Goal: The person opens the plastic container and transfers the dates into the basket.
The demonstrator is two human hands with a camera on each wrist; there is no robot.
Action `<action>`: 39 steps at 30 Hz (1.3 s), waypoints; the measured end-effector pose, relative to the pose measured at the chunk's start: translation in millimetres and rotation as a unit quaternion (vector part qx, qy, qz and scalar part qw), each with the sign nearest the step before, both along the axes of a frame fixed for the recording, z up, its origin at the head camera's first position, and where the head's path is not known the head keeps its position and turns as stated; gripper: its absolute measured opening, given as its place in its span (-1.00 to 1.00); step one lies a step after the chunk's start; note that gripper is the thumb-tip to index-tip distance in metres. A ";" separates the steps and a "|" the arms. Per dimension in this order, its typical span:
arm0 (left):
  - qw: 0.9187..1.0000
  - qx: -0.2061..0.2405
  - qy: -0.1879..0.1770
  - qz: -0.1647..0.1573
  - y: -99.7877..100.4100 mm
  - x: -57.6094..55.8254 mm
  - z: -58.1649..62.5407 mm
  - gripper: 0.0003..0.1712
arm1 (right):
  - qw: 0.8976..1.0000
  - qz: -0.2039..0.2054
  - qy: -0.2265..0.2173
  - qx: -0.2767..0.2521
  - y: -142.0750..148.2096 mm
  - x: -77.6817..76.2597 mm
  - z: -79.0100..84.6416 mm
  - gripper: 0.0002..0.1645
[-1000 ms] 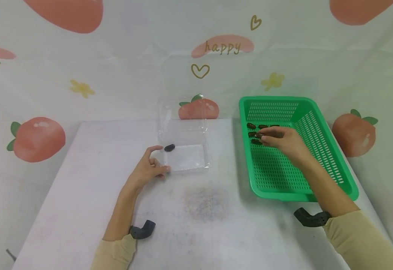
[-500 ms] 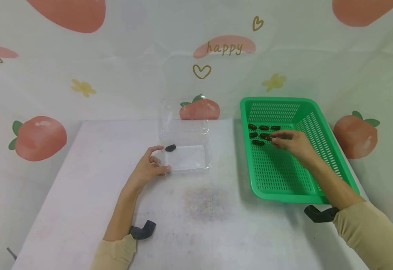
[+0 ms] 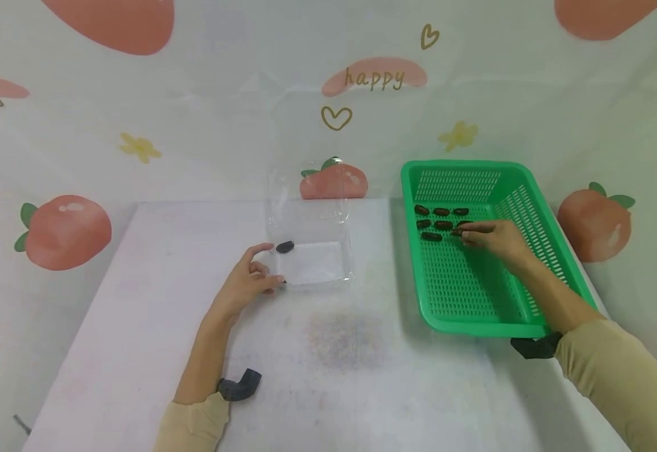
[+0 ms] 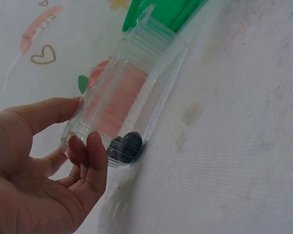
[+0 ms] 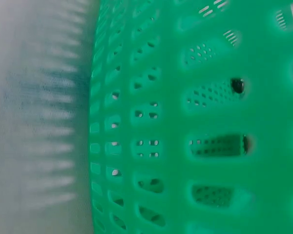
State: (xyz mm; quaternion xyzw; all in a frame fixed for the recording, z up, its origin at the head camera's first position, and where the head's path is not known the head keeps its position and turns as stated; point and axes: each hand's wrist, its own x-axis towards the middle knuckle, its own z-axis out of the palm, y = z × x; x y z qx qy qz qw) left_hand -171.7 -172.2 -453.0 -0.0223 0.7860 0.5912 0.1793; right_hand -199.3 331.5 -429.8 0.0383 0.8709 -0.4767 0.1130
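Observation:
In the head view my left hand (image 3: 249, 279) grips the left end of a clear plastic clamshell box (image 3: 319, 284), its lid standing open at the back. Fingers and thumb bracket that end wall in the left wrist view. Inside, at the left end, lies a dark oval date (image 3: 285, 247); dark shapes (image 4: 127, 147) show low in the box up close. My right hand (image 3: 500, 242), reaching into the green basket (image 3: 458, 329), pinches a brown date (image 3: 457, 232) just above or on its floor; contact cannot be told. Basket mesh hides this hand in the right wrist view.
Several brown dates (image 3: 442, 212) lie in rows at the basket's back left. The basket stands right of the box on a white table (image 3: 339, 395). Behind the table hangs a white cloth (image 3: 221, 125) printed with fruit.
My right hand has shifted a little to the right inside the basket with the date, uncovering dates that its fingers hid. My left hand stays on the box.

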 end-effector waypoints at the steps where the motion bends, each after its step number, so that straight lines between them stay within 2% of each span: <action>1: 1.000 0.001 -0.002 0.000 -0.5 0.2 0.0 -0.09 | 1.000 0.001 0.000 0.002 0.7 -0.3 -1.1 -0.44; 6: 1.000 0.003 -0.015 -0.005 -3.8 3.8 1.4 -0.05 | 1.000 0.005 -0.013 -0.001 -0.7 -0.6 -8.6 -0.45; 16: 1.000 0.009 -0.017 -0.007 -1.7 3.2 4.3 -0.03 | 0.999 -0.025 -0.019 -0.029 -3.3 3.0 -12.7 -0.48; 26: 1.000 0.007 -0.021 -0.001 -1.4 0.2 2.6 -0.03 | 0.999 -0.039 -0.021 0.003 -4.2 0.8 -13.5 -0.47; 32: 1.000 0.015 -0.014 -0.007 -1.3 0.1 3.7 -0.02 | 0.999 -0.051 -0.008 0.018 -3.8 0.7 -9.0 -0.50; 39: 1.000 0.017 -0.008 -0.014 -0.7 -1.8 2.4 -0.02 | 0.998 -0.069 0.011 0.008 -2.9 4.4 9.3 -0.48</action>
